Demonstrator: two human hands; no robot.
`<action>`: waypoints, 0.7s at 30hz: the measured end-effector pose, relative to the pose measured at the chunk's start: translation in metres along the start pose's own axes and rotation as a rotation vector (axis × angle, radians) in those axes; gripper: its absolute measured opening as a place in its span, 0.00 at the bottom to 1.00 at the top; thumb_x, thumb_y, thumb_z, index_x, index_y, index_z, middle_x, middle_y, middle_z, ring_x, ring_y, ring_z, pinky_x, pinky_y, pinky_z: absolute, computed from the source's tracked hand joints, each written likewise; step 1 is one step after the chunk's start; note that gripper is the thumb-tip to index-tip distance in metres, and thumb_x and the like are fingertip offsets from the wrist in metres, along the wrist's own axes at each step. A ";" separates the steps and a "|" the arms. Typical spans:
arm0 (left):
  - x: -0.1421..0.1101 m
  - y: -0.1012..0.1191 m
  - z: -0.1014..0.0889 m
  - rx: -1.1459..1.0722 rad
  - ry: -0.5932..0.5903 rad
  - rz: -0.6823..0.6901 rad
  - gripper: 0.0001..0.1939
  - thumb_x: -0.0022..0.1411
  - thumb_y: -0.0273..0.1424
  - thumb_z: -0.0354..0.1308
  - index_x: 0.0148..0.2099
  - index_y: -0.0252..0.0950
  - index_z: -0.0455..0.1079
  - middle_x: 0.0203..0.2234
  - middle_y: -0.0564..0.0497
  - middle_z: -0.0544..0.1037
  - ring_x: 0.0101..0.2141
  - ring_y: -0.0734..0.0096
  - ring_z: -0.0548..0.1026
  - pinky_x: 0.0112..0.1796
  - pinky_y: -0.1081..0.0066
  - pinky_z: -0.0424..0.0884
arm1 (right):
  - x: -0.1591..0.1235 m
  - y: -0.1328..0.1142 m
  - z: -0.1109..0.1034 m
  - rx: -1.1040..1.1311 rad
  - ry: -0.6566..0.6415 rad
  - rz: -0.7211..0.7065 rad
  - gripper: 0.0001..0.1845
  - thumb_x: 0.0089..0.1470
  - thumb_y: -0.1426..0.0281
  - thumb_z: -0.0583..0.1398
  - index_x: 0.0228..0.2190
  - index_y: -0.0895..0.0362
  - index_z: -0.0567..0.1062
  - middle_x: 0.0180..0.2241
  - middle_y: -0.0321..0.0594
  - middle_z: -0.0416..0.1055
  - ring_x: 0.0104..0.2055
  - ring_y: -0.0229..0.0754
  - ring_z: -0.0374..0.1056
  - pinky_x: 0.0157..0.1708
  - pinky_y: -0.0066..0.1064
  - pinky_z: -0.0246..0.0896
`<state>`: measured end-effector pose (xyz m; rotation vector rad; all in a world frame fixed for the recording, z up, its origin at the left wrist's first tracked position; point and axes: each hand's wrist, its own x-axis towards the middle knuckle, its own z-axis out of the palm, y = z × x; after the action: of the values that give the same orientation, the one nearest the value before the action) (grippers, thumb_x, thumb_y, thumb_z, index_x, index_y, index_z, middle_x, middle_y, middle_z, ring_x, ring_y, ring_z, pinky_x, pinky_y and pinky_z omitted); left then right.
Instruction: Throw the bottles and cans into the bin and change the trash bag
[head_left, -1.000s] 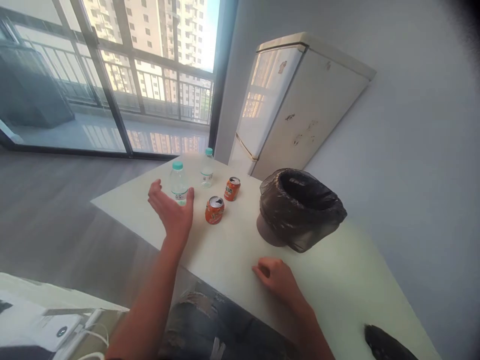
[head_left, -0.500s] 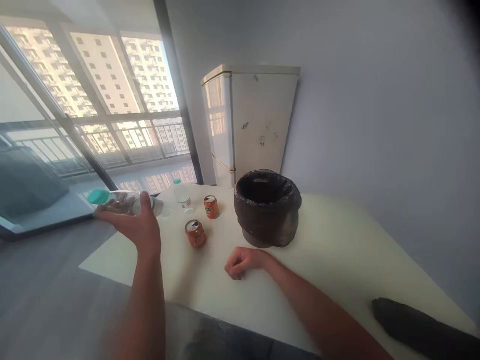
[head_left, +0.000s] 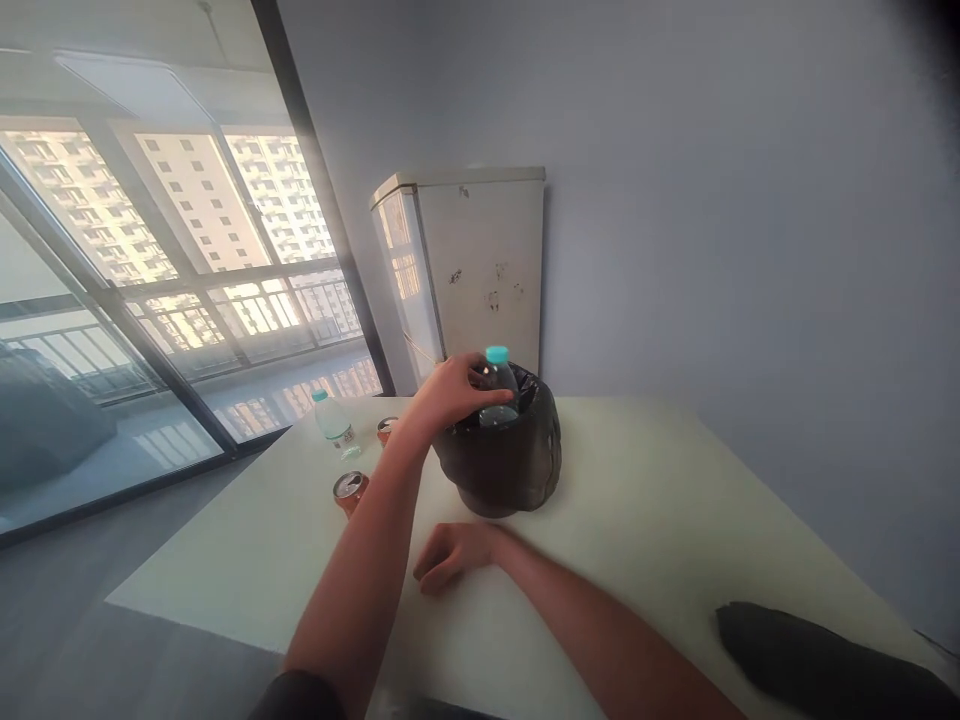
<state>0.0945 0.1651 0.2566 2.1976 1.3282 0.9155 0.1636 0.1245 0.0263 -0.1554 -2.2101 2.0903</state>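
My left hand [head_left: 457, 388] is closed round a clear plastic bottle [head_left: 501, 404] with a turquoise cap. The bottle stands upright at the mouth of a bin [head_left: 502, 470] lined with a black bag, its lower end hidden by the rim. My right hand [head_left: 454, 553] rests on the table in front of the bin, fingers curled in and nothing visible in them. Left of my left forearm stand an orange drink can [head_left: 351, 492] and, behind it, a second can [head_left: 387, 430], both partly covered by the arm. Another capped bottle [head_left: 337, 425] is upright farther left.
All of this stands on a pale table [head_left: 637, 500]. A dark, flat object [head_left: 817, 655] lies at its near right edge. Behind the table is a white refrigerator [head_left: 480, 260] against the wall, with a glass sliding door [head_left: 187, 250] to the left.
My left hand has carried the bottle from the table's left side to the bin's mouth, turning it from lying sideways to upright. My right hand still rests on the table. The view has shifted slightly.
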 end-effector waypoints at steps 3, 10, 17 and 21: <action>-0.009 0.000 0.003 0.055 -0.129 -0.073 0.18 0.56 0.46 0.71 0.42 0.38 0.80 0.38 0.47 0.85 0.40 0.58 0.82 0.42 0.62 0.77 | 0.000 -0.002 -0.002 -0.032 -0.043 -0.026 0.31 0.54 0.45 0.70 0.24 0.62 0.73 0.22 0.30 0.62 0.27 0.31 0.55 0.28 0.26 0.49; -0.040 -0.056 -0.078 0.001 0.660 0.074 0.06 0.66 0.36 0.63 0.41 0.41 0.79 0.35 0.52 0.84 0.36 0.68 0.81 0.40 0.66 0.76 | 0.005 0.013 -0.008 0.001 -0.124 -0.083 0.28 0.60 0.48 0.68 0.27 0.62 0.76 0.24 0.32 0.67 0.27 0.32 0.57 0.29 0.26 0.51; -0.054 -0.217 -0.158 0.144 1.209 -0.115 0.19 0.61 0.38 0.70 0.53 0.42 0.76 0.44 0.54 0.80 0.41 0.69 0.77 0.36 0.70 0.72 | 0.008 0.021 -0.014 0.008 -0.159 -0.061 0.26 0.62 0.51 0.68 0.28 0.62 0.76 0.26 0.34 0.68 0.29 0.33 0.59 0.33 0.27 0.53; -0.053 -0.261 -0.156 0.250 0.945 -0.139 0.43 0.55 0.48 0.74 0.69 0.47 0.65 0.63 0.51 0.71 0.58 0.56 0.71 0.58 0.52 0.70 | 0.008 0.018 -0.014 0.023 -0.164 -0.063 0.26 0.61 0.52 0.69 0.28 0.62 0.76 0.26 0.34 0.69 0.29 0.33 0.59 0.32 0.27 0.54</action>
<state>-0.1956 0.2406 0.1818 1.8184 2.0432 1.9455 0.1577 0.1401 0.0086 0.0895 -2.2457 2.1647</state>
